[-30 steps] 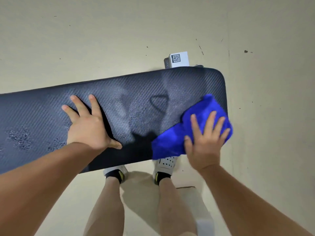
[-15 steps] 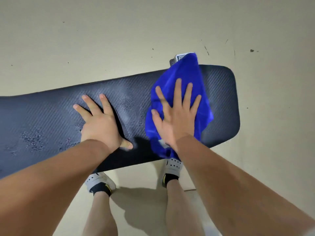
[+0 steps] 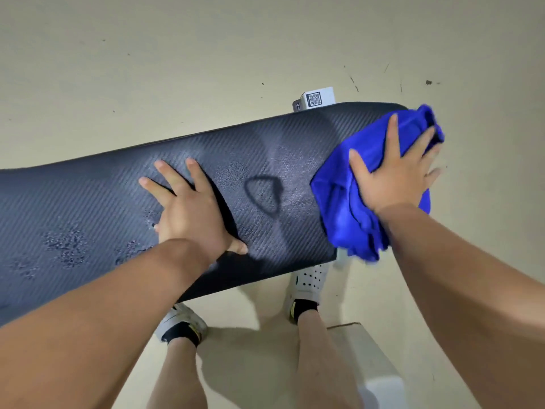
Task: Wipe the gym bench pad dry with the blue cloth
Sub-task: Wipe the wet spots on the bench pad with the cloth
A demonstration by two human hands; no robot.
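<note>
A long black textured bench pad runs from the left edge to the upper right. Patches of water droplets sit on its left half, and a dark wet outline marks its middle. My left hand lies flat on the pad with fingers spread, holding nothing. My right hand presses the bunched blue cloth flat onto the pad's right end. The cloth hangs over the near edge and covers the pad's right corner.
A white box with a QR code sticks out behind the pad's far edge. My two feet in white shoes stand on the beige floor below the pad. A pale block lies by my right leg.
My right hand swept the cloth from the pad's middle far edge out to its right end. A wiped streak and dark outline now show in the middle. My left hand stayed in place.
</note>
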